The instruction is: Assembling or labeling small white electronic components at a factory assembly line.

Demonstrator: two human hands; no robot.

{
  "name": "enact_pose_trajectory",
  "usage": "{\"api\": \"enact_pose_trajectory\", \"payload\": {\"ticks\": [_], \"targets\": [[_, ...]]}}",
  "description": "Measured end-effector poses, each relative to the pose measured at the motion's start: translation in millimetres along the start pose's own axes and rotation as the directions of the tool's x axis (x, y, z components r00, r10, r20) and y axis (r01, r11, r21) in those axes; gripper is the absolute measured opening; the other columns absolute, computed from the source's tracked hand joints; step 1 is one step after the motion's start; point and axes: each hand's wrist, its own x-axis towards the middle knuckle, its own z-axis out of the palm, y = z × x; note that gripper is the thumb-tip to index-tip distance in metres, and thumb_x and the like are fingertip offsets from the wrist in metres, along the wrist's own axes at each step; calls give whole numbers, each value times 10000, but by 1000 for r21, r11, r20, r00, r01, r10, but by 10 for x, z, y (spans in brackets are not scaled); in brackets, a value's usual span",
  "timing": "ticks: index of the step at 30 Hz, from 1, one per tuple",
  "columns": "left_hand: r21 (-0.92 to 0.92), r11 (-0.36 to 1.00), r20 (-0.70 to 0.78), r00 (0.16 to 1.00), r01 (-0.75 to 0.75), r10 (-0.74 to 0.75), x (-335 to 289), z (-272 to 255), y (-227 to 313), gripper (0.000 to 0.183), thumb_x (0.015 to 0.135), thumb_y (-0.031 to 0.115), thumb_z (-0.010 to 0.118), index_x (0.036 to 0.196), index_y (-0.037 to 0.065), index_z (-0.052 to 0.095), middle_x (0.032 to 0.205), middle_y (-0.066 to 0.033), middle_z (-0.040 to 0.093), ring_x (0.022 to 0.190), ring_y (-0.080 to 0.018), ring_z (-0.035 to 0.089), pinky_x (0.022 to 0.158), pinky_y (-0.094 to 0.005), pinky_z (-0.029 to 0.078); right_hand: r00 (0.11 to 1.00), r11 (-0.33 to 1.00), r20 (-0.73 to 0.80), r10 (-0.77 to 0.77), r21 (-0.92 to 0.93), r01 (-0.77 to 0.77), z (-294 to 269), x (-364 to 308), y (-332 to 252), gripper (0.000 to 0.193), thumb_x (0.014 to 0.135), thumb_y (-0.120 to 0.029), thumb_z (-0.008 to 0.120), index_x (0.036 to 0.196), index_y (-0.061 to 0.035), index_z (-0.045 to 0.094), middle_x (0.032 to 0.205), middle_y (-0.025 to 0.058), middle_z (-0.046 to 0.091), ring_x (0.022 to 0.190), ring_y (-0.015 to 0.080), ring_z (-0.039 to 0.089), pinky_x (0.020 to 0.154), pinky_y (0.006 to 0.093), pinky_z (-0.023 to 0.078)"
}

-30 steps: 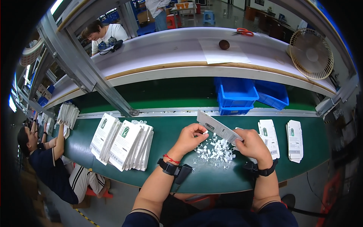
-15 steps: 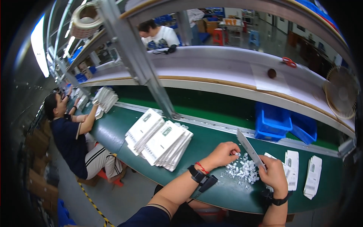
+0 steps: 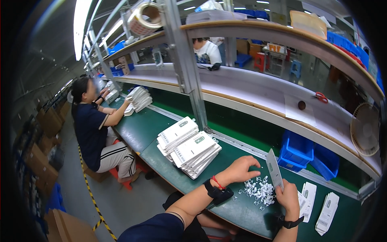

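And there was the left hand (image 3: 243, 168), thumb and fingers parted, poised just above a loose pile of white ring-shaped clips (image 3: 260, 190) on the green counter (image 3: 133, 130)! Over to the right hand (image 3: 288, 197), clamped on the lower end of a flat white carton (image 3: 274, 168), which stood tilted up just beyond the pile; the two hands were well apart.

Plenty crowded round them: two leaning stacks of cartons (image 3: 196, 149) on the left, a right-hand batch (image 3: 308, 199) near the wrist, and a farther batch (image 3: 327, 213) beyond it. Blue bins (image 3: 297, 148) stood behind, by the counter's back rail. A metal post (image 3: 186, 72) cut right across the view, rising in front of the long white shelf (image 3: 250, 85), where red-handled scissors (image 3: 321, 97), a round brown object (image 3: 301, 105) on a white sheet (image 3: 293, 114) and a fan (image 3: 365, 129) were lined up. Off to the left sat a co-worker (image 3: 92, 125) in a dark top, reaching to another stack (image 3: 139, 99).

And the print? Green blocks of lettering showed on the stacked cartons, with dark barcode-like bars on the farther batch; the finer lines were too small to read.
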Motion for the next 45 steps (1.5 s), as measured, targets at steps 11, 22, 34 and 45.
{"api": "enact_pose_trajectory", "payload": {"ticks": [11, 22, 34, 45], "targets": [[407, 897, -178, 978, 173, -108, -1278, 251, 298, 754, 818, 398, 652, 1394, 24, 341, 1346, -286, 390, 1286, -446, 345, 1052, -484, 314, 984, 995, -178, 6, 96, 11, -154, -50, 61, 164, 796, -81, 534, 891, 40, 592, 766, 276, 610, 771, 466, 588, 676, 501, 451], [500, 812, -409, 909, 301, -85, -1577, 606, 132, 682, 924, 474, 470, 1422, 39, 301, 1392, -260, 358, 1328, -419, 303, 1069, -504, 282, 674, 973, -739, -27, 136, 188, 176, -1283, 27, 209, 862, -92, 539, 972, 79, 587, 884, 214, 636, 823, 323, 618, 753, 397, 489], [517, 798, -154, 951, 309, -269, -1566, 534, 241, 992, 798, 648, 544, 1455, 7, 168, 1447, -307, 239, 1373, -427, 201, 1109, -532, 173, 797, 970, -554, 239, 179, -167, 438, -1439, 75, 423, 828, -183, 571, 1180, 48, 527, 1069, 282, 602, 1035, 403, 576, 913, 468, 424], [619, 743, 58, 928, 255, -367, -1195, 479, 220, 1226, 650, 737, 626, 1463, -16, 102, 1482, -313, 147, 1387, -470, 105, 1088, -608, 100, 872, 927, -459, 172, 374, 14, 627, -1105, -492, 519, 806, -71, 521, 1309, 2, 416, 970, 251, 642, 879, 408, 647, 732, 425, 515]]}}
